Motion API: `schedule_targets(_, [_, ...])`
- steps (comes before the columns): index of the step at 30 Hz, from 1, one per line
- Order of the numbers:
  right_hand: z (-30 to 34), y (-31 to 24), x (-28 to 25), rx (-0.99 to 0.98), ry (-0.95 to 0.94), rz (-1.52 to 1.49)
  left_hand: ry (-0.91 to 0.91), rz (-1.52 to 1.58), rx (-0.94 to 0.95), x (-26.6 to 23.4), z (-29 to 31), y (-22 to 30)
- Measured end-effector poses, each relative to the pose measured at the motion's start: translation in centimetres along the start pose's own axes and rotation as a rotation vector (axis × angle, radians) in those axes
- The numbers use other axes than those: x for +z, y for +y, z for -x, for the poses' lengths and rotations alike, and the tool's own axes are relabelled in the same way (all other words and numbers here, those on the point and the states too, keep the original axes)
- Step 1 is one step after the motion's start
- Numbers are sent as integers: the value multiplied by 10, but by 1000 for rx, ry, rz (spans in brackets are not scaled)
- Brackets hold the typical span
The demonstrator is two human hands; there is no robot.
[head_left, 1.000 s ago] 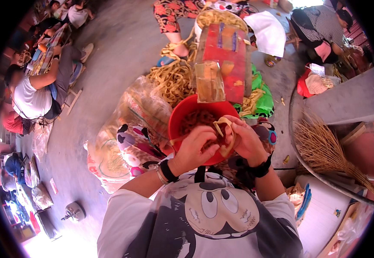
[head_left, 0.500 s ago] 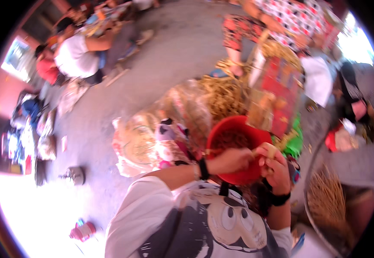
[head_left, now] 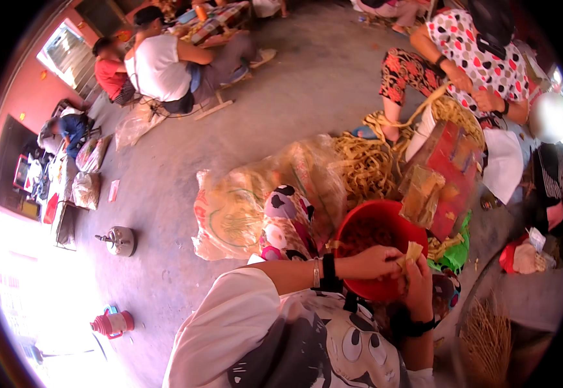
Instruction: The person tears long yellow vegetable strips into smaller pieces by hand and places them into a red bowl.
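Note:
Over a red bucket (head_left: 352,227), my two hands meet at a short, flat, pale tan strip (head_left: 413,251). My right hand (head_left: 417,279) is closed round the strip, whose end stands up above the fingers. From the left, my left hand (head_left: 367,263) reaches across with its fingers pinched against the strip's lower part. Small brownish pieces (head_left: 367,238) lie inside the bucket, too blurred to name. Each wrist wears a black band.
A clear plastic sack (head_left: 229,213) and a heap of yellowish strips (head_left: 362,165) lie beyond the bucket. A red board (head_left: 453,174) leans beside it. A co-worker (head_left: 475,64) sits at far right. A kettle (head_left: 121,240) and pink flask (head_left: 113,323) stand left.
My view has shifted, so the room sits further right and lower. The strip's end now rises higher above my right fingers; both hands stay together over the bucket.

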State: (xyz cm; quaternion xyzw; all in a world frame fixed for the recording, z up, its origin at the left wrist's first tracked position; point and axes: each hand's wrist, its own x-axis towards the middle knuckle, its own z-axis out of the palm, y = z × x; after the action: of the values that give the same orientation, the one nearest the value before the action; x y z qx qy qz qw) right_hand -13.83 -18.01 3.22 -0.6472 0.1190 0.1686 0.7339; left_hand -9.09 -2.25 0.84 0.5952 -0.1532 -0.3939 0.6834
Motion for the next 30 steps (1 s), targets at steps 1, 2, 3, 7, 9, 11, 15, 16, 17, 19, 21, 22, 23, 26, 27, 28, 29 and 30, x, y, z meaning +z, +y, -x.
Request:
schedule_targets(1, [-4, 2, -3, 61, -7, -116, -21, -34, -18, 3, -4, 0])
schedule_targets(2, [-7, 6, -4, 129, -9, -225, -24, -59, -30, 3, -3, -2])
schedule_targets(3, [-10, 10, -5, 193, -8, -339, -14, -88, -45, 0, 0, -3])
schedule_targets(7, [-9, 11, -7, 265, -92, -610, 200, -735, 556, -7, 3, 9])
schedule_targets(9, [-9, 14, -10, 293, -228, -613, 116, -730, 723, -10, -2, 14])
schedule_targets(11, [-10, 18, -10, 206, -195, -428, 77, -743, 594, -16, -4, 9])
schedule_targets(15, [-5, 21, 2, -131, -34, 180, 65, -579, 197, -13, 1, 7])
schedule_targets(16, [-5, 24, 2, -291, 5, 397, 65, -522, 127, -13, 3, 9])
schedule_targets(17, [-5, 26, 2, -443, 75, 597, 57, -461, 61, -14, 3, 11])
schedule_targets(19, [-3, 22, 4, -226, 0, 262, 46, -398, -5, -19, 4, 12])
schedule_targets(21, [1, 16, -1, 6, -170, -108, 249, -871, 476, -26, 5, 9])
schedule_targets(22, [2, 14, -2, 78, -245, -244, 232, -889, 550, -26, 6, 8])
schedule_targets(23, [3, 11, -3, 163, -312, -373, 226, -888, 550, -23, 6, 6])
schedule_targets(26, [4, 7, 2, 148, -221, -400, 187, -696, 609, -19, 7, 1])
schedule_targets(27, [3, 5, 5, 157, -188, -263, 178, -839, 598, -19, 8, -1])
schedule_targets(28, [3, 4, 4, 160, -171, -192, 171, -979, 589, -20, 9, -3])
schedule_targets(29, [3, 3, 2, 166, -153, -122, 169, -977, 588, -22, 9, -6])
schedule_targets(30, [3, 5, -6, 137, -161, -172, 235, -710, 412, -27, 9, -8])
